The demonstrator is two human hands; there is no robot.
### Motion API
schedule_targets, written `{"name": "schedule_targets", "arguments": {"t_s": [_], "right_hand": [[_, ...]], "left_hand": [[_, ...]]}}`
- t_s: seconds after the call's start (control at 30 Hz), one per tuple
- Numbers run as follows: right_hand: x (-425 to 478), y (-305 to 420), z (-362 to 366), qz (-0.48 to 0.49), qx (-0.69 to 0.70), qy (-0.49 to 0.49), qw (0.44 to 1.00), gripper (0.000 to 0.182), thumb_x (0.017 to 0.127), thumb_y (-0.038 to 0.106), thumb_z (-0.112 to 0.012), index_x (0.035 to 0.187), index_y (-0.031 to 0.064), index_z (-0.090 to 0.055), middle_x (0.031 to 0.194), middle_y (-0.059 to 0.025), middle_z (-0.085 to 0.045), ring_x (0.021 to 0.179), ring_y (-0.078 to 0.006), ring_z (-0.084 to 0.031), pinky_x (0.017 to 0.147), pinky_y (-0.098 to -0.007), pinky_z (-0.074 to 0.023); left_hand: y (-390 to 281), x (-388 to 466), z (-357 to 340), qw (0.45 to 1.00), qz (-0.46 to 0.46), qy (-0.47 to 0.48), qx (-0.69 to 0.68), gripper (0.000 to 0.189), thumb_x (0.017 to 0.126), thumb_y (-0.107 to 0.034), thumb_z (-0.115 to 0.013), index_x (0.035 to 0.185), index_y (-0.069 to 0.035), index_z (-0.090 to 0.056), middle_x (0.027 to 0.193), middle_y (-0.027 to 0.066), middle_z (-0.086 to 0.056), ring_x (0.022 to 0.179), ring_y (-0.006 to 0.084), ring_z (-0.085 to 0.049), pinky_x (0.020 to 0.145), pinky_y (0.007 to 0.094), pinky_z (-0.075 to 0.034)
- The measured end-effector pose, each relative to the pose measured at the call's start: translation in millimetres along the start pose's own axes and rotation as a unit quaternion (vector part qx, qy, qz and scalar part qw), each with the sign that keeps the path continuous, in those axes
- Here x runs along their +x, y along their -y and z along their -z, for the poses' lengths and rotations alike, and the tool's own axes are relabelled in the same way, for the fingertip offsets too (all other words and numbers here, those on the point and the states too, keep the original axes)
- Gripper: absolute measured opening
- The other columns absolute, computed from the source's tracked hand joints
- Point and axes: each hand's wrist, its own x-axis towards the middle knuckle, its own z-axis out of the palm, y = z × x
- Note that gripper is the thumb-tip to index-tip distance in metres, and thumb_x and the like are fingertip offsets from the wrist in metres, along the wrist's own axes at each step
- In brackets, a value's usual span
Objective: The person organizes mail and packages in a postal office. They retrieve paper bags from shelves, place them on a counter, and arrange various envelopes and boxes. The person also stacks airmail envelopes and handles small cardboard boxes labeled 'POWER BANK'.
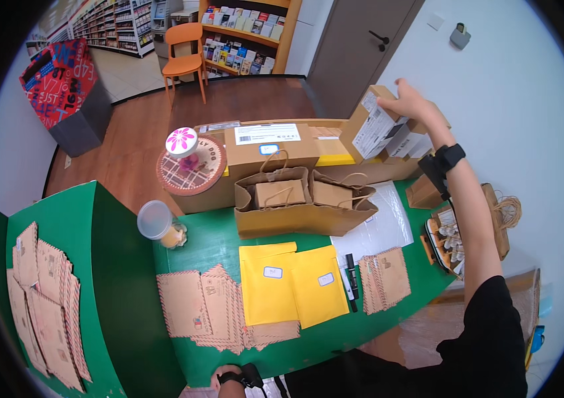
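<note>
My right hand [407, 102] reaches to the back right, at the top of a tilted cardboard box [370, 127] with a white printed label. Its thumb lies at the box's upper edge and a finger points up; whether it grips the box cannot be made out. My left hand [225, 372] is low at the front edge of the green table [311, 351], its fingers mostly hidden by the wrist and strap. Between the hands lie two yellow padded envelopes [272, 293], two brown paper bags [282, 219] holding boxes, and airmail envelopes [185, 303].
Markers [351, 278] lie beside a smaller envelope stack [386, 281]. A plastic jar [155, 221], a large labelled carton [272, 149] and a round decorated mat [172, 174] stand farther back. A model ship [443, 239] sits under my right arm. More envelopes [45, 303] lie on the green surface at left.
</note>
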Motion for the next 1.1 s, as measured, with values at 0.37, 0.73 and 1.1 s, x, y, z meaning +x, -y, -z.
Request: {"name": "schedule_targets", "arguments": {"t_s": [0.37,0.73,1.1], "right_hand": [[-11,-24,-50,-0.132,0.27,-0.004,0.954,0.065,0.073,0.042,-0.053,0.111,-0.0094,-0.039,0.091,-0.0215,-0.058,0.085,-0.0277,-0.058,0.078,-0.0315,-0.0422],[-42,-26,-86,-0.015,0.17,-0.034,0.985,0.038,0.084,0.022,-0.044,0.099,-0.0126,-0.042,0.082,-0.0325,-0.054,0.083,-0.0432,-0.054,0.075,-0.043,-0.0422],[-41,2,-89,0.167,0.028,0.132,0.977,0.086,0.064,0.036,-0.066,0.128,-0.0019,-0.023,0.129,-0.0223,-0.03,0.121,-0.035,-0.028,0.098,-0.0356,-0.0292]], "left_hand": [[-8,4,5,0.999,-0.022,-0.01,0.027,0.033,0.077,-0.032,-0.05,0.106,-0.019,-0.057,0.112,0.0065,-0.054,0.103,0.0245,-0.052,0.079,0.0386,-0.045],[-6,4,3,0.999,-0.024,-0.007,0.024,0.032,0.078,-0.03,-0.049,0.105,-0.017,-0.057,0.11,0.0071,-0.055,0.101,0.0242,-0.053,0.078,0.0381,-0.046],[-8,2,3,0.999,-0.019,-0.013,0.033,0.031,0.079,-0.028,-0.049,0.105,-0.015,-0.057,0.108,0.0077,-0.056,0.1,0.0239,-0.054,0.076,0.0376,-0.046]]}}
